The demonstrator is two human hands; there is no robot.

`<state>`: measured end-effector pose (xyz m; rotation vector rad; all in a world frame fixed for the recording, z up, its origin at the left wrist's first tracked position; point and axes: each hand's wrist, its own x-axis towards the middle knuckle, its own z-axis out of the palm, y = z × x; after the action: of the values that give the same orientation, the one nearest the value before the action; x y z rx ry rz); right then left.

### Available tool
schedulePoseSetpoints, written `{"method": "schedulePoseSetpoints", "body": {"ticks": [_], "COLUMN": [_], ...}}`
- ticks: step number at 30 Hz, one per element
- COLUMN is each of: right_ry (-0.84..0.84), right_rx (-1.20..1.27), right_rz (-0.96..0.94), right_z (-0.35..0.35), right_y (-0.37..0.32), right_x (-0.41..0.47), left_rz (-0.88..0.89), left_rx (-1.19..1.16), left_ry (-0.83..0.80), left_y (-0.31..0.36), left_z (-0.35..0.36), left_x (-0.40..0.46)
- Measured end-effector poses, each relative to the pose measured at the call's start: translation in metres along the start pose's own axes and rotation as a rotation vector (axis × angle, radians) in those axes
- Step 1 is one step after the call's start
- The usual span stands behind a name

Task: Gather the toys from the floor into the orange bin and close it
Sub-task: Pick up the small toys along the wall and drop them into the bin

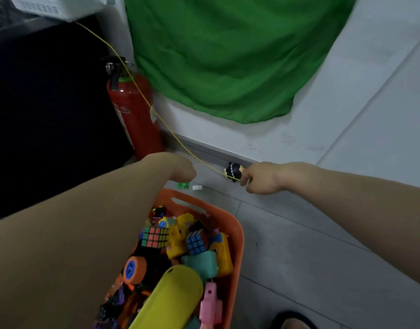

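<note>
At the bottom of the view, nearest the camera, the orange bin point(237, 236) stands on the grey tiled floor point(299, 245), open and packed with toys. A large yellow cylinder point(173, 298) lies at its near end, with a pink figure point(210, 302) beside it and an orange wheel point(132, 270) to the left. Further in sit two puzzle cubes point(155, 237), a yellow toy point(224, 255) and a teal toy point(200, 263). No lid is in view.

Just beyond the bin's far rim, a small green toy point(183, 185) and a small white piece point(197, 187) lie on the floor, close together. The left hand point(180, 169) reaches over the bin with fingers curled downward directly above the green toy; whether it touches or holds anything cannot be told.

To the right, at the foot of the wall, the right hand point(258, 178) pinches a small black toy point(233, 171) with its fingers curled round one end. A thin yellow cord point(142, 98) runs from this toy up and left across the view.

Farther back, a red fire extinguisher point(133, 110) stands against the wall, and a green cloth point(223, 55) hangs above.
</note>
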<state>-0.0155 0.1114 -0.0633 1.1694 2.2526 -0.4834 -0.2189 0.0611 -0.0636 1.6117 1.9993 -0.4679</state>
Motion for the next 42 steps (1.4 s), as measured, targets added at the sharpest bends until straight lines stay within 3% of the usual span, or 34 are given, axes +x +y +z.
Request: {"method": "schedulePoseSetpoints", "body": {"ticks": [3, 7, 13, 25, 29, 33, 37, 42], "right_ry": [-0.033, -0.003, 0.169, 0.394, 0.400, 0.289, 0.276, 0.500], "right_rx": [0.059, 0.167, 0.003, -0.078, -0.042, 0.048, 0.211, 0.275], "right_rz": [-0.038, -0.087, -0.150, -0.074, -0.032, 0.032, 0.050, 0.030], "right_z": [0.018, 0.067, 0.096, 0.084, 0.076, 0.074, 0.068, 0.043], "right_y": [0.004, -0.001, 0.014, 0.026, 0.029, 0.032, 0.032, 0.030], "right_x": [0.035, 0.080, 0.096, 0.130, 0.139, 0.145, 0.144, 0.124], "left_rz": [-0.042, -0.100, -0.185, -0.227, -0.186, -0.149, -0.088, -0.047], "left_rx": [0.039, 0.094, 0.049, 0.021, 0.090, 0.130, 0.033, -0.209], "left_ry": [-0.131, -0.148, -0.214, -0.092, -0.160, -0.205, -0.157, -0.105], "left_y": [-0.001, 0.001, 0.011, 0.019, 0.024, 0.025, 0.021, 0.017], "left_z": [0.011, 0.023, 0.050, 0.085, 0.087, 0.083, 0.064, 0.019], "left_x": [0.029, 0.068, 0.106, 0.148, 0.153, 0.152, 0.137, 0.104]}}
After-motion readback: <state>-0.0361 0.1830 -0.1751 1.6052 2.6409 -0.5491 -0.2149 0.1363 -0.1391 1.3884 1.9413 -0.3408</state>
